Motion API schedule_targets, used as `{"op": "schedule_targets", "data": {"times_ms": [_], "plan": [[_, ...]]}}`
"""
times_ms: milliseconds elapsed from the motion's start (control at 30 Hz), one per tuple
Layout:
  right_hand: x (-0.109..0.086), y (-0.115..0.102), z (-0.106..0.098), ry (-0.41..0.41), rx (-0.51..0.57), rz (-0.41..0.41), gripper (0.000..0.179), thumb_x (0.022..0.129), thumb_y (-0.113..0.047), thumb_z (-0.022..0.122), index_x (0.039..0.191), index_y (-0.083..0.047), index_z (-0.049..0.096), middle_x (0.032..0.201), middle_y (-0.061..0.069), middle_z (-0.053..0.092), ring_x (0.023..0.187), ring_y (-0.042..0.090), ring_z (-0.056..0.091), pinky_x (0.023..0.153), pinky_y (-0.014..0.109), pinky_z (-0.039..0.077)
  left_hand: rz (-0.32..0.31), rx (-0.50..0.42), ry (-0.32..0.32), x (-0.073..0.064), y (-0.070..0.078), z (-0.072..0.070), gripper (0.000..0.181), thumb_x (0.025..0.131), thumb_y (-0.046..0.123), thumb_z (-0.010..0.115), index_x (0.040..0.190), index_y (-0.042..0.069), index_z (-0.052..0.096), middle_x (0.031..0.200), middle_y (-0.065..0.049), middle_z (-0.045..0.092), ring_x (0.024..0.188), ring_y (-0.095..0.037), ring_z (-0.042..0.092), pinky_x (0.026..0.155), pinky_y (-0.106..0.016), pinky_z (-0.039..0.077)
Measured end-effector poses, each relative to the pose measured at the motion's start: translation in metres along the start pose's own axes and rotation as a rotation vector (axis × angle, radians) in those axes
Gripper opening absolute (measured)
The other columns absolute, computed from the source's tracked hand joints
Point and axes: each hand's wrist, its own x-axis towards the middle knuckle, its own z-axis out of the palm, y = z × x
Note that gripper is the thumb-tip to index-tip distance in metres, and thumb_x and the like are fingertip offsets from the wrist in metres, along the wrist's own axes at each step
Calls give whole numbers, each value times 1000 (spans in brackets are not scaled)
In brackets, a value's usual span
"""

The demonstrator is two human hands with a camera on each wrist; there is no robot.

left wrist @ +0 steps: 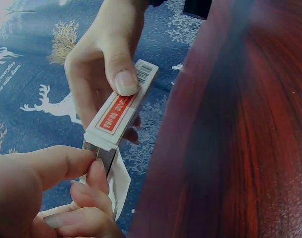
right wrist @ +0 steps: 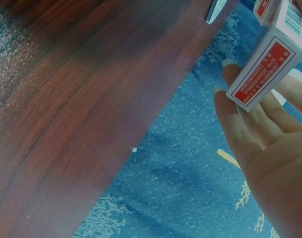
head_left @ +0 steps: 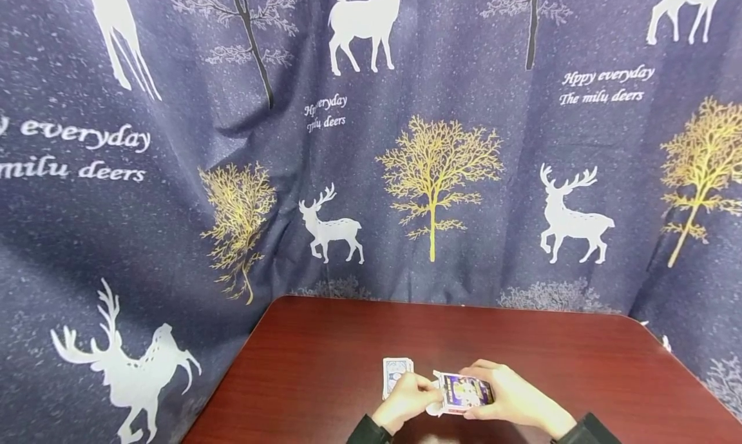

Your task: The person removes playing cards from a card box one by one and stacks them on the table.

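Note:
My right hand [head_left: 516,395] grips a playing card box [head_left: 464,392] by its narrow edges, fingers on one edge and thumb on the other. The box has a purple picture on its broad face and a red label on its white side. At its open end, where white flaps [left wrist: 122,183] stick out, my left hand [head_left: 404,399] pinches with thumb and finger. Exactly what lies between those fingertips is hidden. Just beyond the left hand, a deck of cards [head_left: 397,369] with a blue-and-white back lies on the table, partly covered by that hand.
The reddish-brown wooden table [head_left: 324,341] has rounded far corners. Behind it and along the left side hangs a dark blue curtain [head_left: 464,289] printed with deer and trees, close to the table's edges.

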Motion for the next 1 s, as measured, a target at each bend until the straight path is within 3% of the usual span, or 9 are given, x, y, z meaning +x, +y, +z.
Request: {"op": "schedule_targets", "data": {"times_ms": [333, 667, 1000], "plan": [[-1, 1, -3, 16, 9, -2, 49, 74, -43, 80, 114, -16, 67, 100, -10, 63, 85, -3, 54, 67, 18, 46, 20, -32, -45, 0, 0, -2, 18, 78, 6, 68, 78, -11, 69, 59, 11, 49, 53, 0, 38, 50, -15, 28], [0, 2, -4, 69, 57, 4, 50, 74, -41, 80, 114, -13, 67, 101, -9, 65, 86, -3, 56, 68, 17, 46, -52, -88, -98, 4, 0, -2, 20, 78, 3, 61, 84, -16, 66, 47, 15, 32, 43, 0, 23, 43, -17, 17], [-1, 8, 0, 132, 103, 49, 52, 73, -38, 83, 114, -12, 66, 103, -7, 66, 85, -2, 57, 68, 17, 47, -12, -64, -48, 8, -2, -7, 21, 78, 6, 59, 87, -11, 68, 62, 9, 46, 53, -4, 38, 48, -17, 29]]}}
